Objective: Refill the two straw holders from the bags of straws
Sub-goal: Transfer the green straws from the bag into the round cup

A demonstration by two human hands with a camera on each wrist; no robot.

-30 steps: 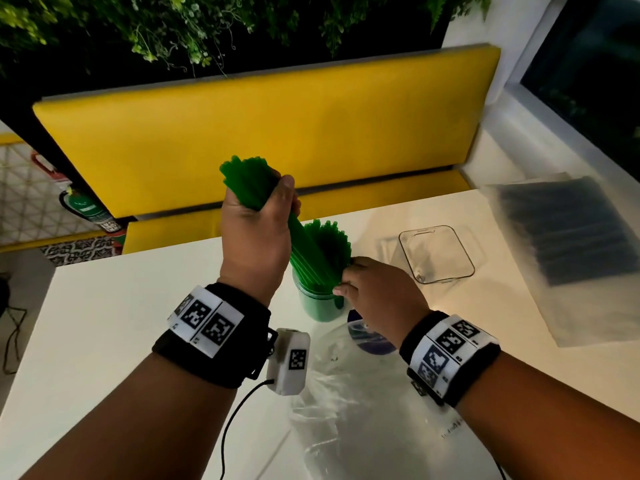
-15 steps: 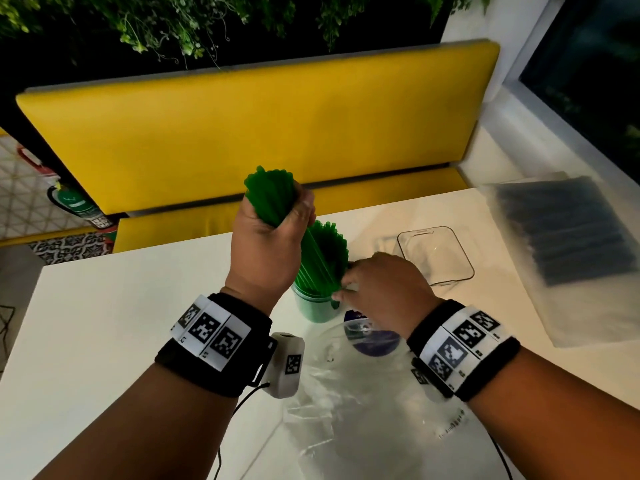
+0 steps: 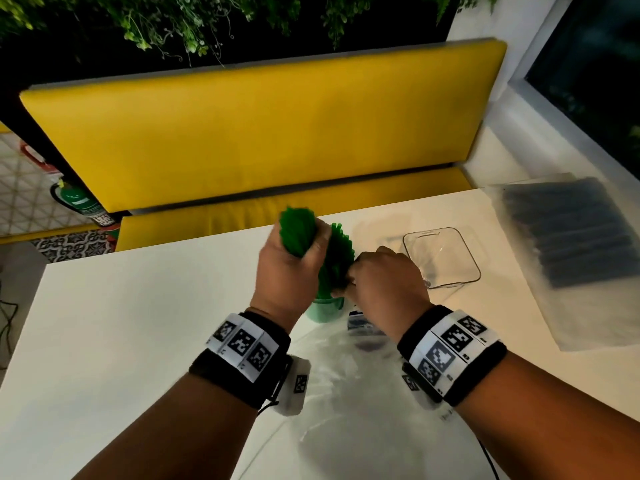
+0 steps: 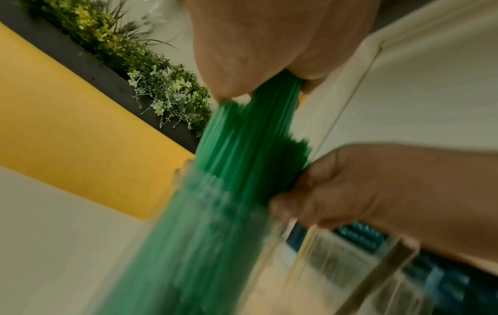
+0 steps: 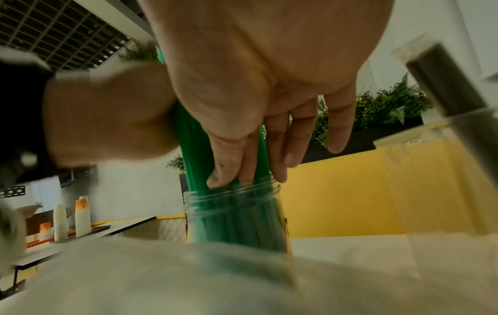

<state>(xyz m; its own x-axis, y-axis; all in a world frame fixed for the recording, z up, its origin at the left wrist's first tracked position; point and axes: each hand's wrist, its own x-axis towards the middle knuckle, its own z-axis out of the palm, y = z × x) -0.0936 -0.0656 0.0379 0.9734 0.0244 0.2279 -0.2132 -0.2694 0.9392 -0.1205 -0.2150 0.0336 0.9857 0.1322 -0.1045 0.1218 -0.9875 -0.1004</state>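
Note:
My left hand [image 3: 299, 252] grips a thick bundle of green straws [image 3: 298, 230] by its upper part; the lower ends reach into a clear round holder [image 3: 323, 311] on the white table [image 3: 138, 323]. In the right wrist view, my right hand [image 5: 256, 170] lays straight fingers [image 5: 281, 157] against the straws [image 5: 194, 149] just above the holder's rim [image 5: 231, 192]. The left wrist view shows the left hand [image 4: 269, 64] on the blurred bundle [image 4: 242, 149]. A second, square clear holder [image 3: 441, 258] stands empty to the right.
A bag of dark straws [image 3: 571, 244] lies at the table's right edge. A crumpled clear bag [image 3: 346, 393] lies in front of the holder, between my forearms. A yellow bench back [image 3: 259, 133] runs behind the table.
My left hand has brought the green bundle lower and more upright over the round holder. My right hand has moved up from the holder's side onto the straws standing in it.

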